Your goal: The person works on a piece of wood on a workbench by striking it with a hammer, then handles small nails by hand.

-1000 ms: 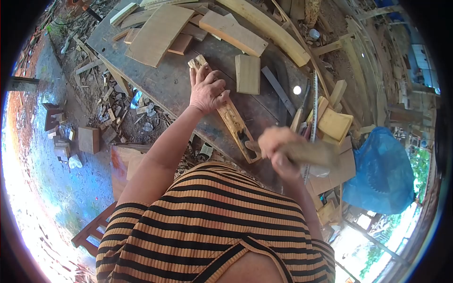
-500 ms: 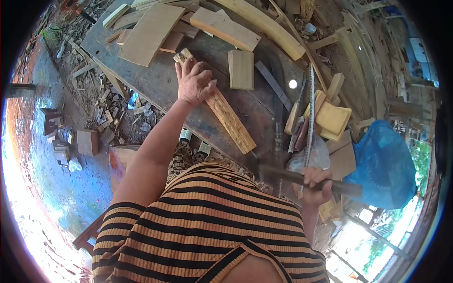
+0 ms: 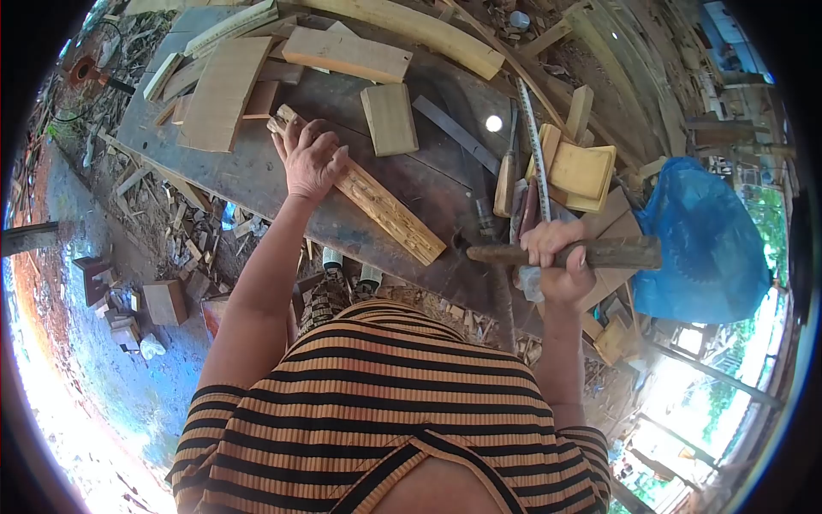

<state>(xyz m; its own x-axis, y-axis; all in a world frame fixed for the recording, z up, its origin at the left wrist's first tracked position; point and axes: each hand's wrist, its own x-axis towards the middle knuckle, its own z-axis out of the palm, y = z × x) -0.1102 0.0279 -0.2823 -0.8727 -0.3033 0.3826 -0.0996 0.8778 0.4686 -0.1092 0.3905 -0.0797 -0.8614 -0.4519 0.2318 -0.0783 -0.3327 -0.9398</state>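
Note:
My left hand (image 3: 313, 161) grips the upper end of a long wooden block (image 3: 390, 210) with a rough, chipped top face. The block lies slantwise on the dark workbench (image 3: 257, 184), its lower end toward my right. My right hand (image 3: 558, 259) is wrapped round the thick wooden handle of an adze-like tool (image 3: 501, 254). Its small dark head, partly blurred, is just right of the block's lower end. Beyond the tool lie a wooden-handled chisel (image 3: 506, 184) and a flat metal bar (image 3: 455, 133).
Boards (image 3: 227, 94) and a short wood block (image 3: 390, 120) lie across the bench's far side. To the right are a measuring tape (image 3: 533, 141), a yellow sponge-like block (image 3: 580, 174) and a blue plastic bag (image 3: 702, 248). Wood scraps (image 3: 193, 240) litter the ground at left.
The tool and my right hand have moved up and away from my body. The view has shifted, so the bench things appear farther left. My left hand keeps its hold on the block.

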